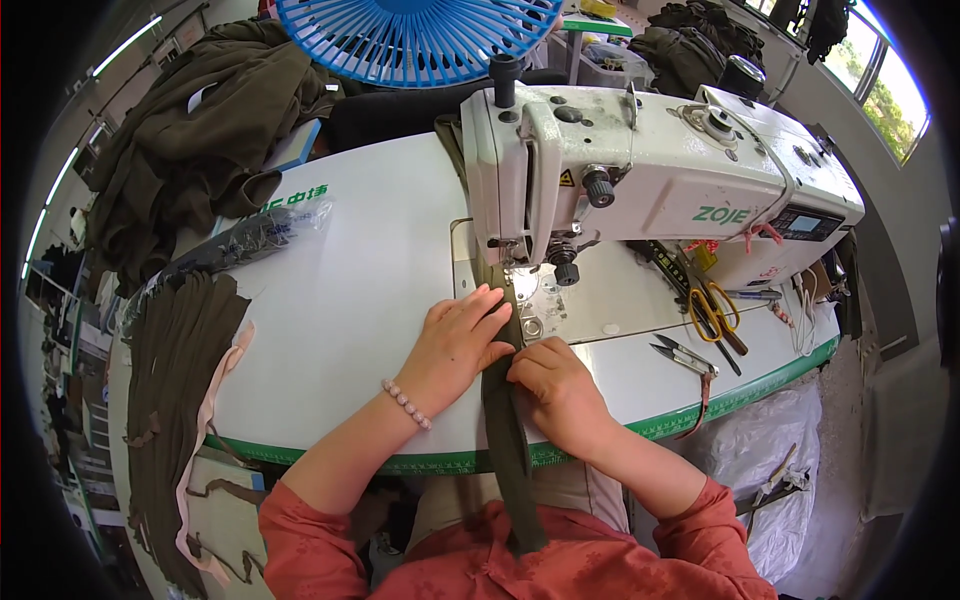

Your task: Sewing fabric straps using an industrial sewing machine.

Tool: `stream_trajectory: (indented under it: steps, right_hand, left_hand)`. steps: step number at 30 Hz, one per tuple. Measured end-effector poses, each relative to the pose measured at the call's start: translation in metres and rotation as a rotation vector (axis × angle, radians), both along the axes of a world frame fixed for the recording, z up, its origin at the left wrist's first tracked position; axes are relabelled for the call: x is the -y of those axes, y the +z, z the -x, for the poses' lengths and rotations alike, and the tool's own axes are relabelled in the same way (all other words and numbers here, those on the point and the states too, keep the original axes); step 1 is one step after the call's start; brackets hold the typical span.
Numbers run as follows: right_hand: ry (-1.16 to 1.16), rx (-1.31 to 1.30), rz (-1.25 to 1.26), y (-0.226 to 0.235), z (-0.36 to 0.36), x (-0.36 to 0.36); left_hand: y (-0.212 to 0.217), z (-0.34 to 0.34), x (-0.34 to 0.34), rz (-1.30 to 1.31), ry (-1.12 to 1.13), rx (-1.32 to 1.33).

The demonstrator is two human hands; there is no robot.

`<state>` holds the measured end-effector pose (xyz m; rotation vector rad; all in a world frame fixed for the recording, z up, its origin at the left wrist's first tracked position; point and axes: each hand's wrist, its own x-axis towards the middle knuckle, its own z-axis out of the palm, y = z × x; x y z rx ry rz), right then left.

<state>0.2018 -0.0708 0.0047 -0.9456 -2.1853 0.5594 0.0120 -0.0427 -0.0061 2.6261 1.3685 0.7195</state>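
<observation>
A long olive-green fabric strip (507, 440) runs from my lap up the white table to the presser foot of a white sewing machine (640, 170). My left hand (458, 340) lies flat on the table with its fingers pressing the strip's left edge just before the needle. A pink bead bracelet circles that wrist. My right hand (558, 385) pinches the strip from the right side, fingers curled over it. Both hands touch each other across the strip.
Yellow-handled scissors (714, 315) and small thread snips (685, 355) lie to the right on the table (340, 300). Stacked olive strips (175, 390) hang at the left. A heap of olive cloth (200, 130) sits far left. A blue fan (415, 35) stands behind.
</observation>
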Motion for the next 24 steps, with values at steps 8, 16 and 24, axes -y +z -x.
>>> stream_trajectory:
  steps: [8, 16, 24]
  right_hand:
    - [-0.08, -0.05, -0.036, -0.011, 0.008, 0.01]
    - [-0.212, -0.478, 0.258, -0.04, -0.033, 0.133]
    - [-0.233, -0.406, 0.686, -0.047, -0.042, 0.178]
  left_hand:
    - [-0.012, 0.005, 0.01, -0.046, 0.028, 0.024]
    - [-0.021, -0.012, 0.177, 0.024, 0.035, 0.498]
    - [-0.072, -0.032, 0.233, 0.596, 0.409, 0.866]
